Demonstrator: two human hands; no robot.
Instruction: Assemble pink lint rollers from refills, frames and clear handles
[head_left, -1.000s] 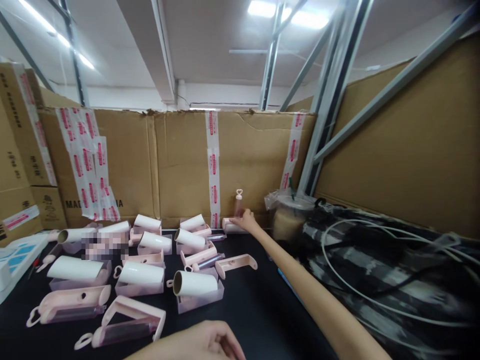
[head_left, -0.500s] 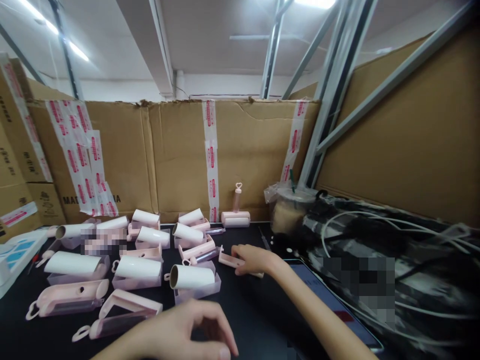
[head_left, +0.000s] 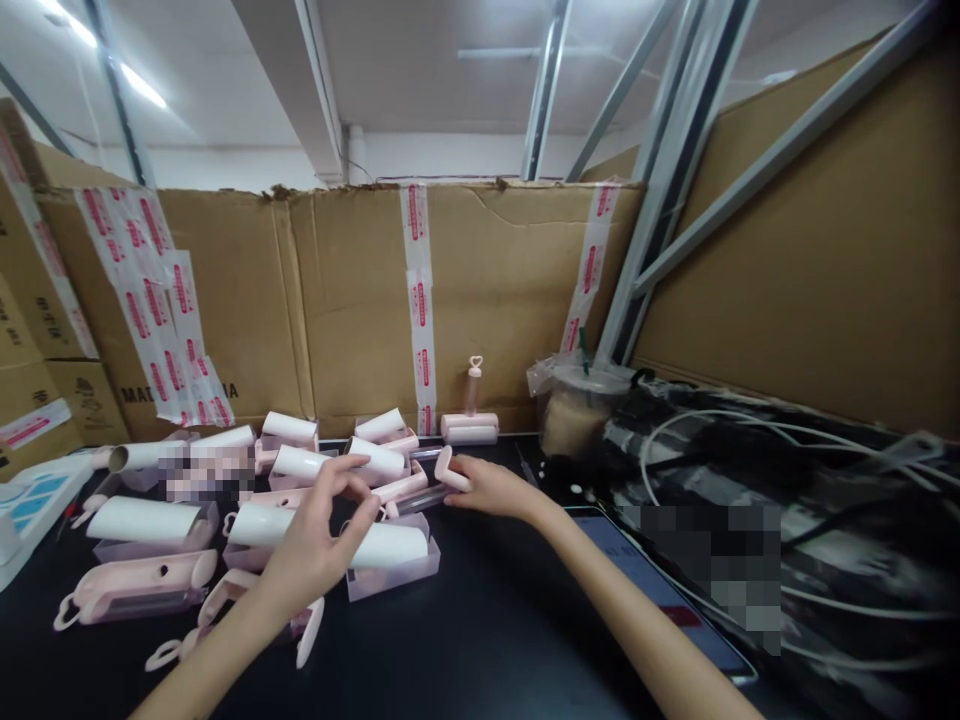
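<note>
My right hand [head_left: 491,487] is closed on a pale pink lint roller holder [head_left: 448,468], its end raised above the black table. My left hand [head_left: 322,520] hovers over the white paper rolls, fingers curved, with a gap between thumb and forefinger and nothing seen in it. Just right of that hand, a white roll [head_left: 394,546] rests in a translucent pink case [head_left: 409,580]. Under my left forearm lies a partly hidden pink roller holder [head_left: 311,630]. Another pink holder [head_left: 142,585] with a heart-shaped loop lies farther left. Between the hands sits a pink piece with a clear handle [head_left: 416,500].
More rolls in cases [head_left: 146,520] cover the left and back. An upright lint roller [head_left: 471,425] stands before the cardboard wall [head_left: 360,310]. To the right are a lidded drink cup [head_left: 581,410], a tablet-like screen [head_left: 660,590] and white cables [head_left: 862,620] over dark plastic.
My left hand has moved up and forward from the near edge to over the rolls. My right hand has lifted the pink holder and turned its end upward.
</note>
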